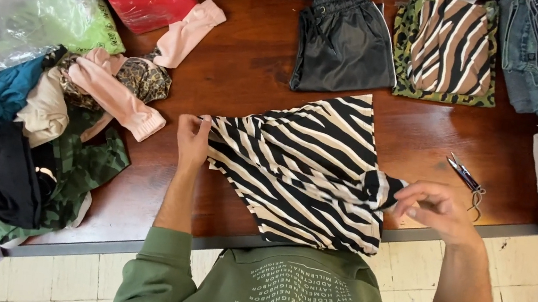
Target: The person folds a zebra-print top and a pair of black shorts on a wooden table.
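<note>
Pinching zebra-stripe garment (301, 169) w/ both hands: L hand (192, 140) at left corner, R hand (435, 209) at right edge; snips (465, 177) nearby.

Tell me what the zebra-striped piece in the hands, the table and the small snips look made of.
Zebra-striped garment: soft, matte knit-like fabric; it drapes and folds. Table: reddish-brown wood or veneer, slightly glossy, grain visible, with a grey edge. Snips: probably metal, dark blades with a dull shine.

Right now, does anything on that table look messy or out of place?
Yes. The loose clothes heap at the left is jumbled, unlike the folded stacks at the back. Small scissors lie open near the table's front edge.
</note>
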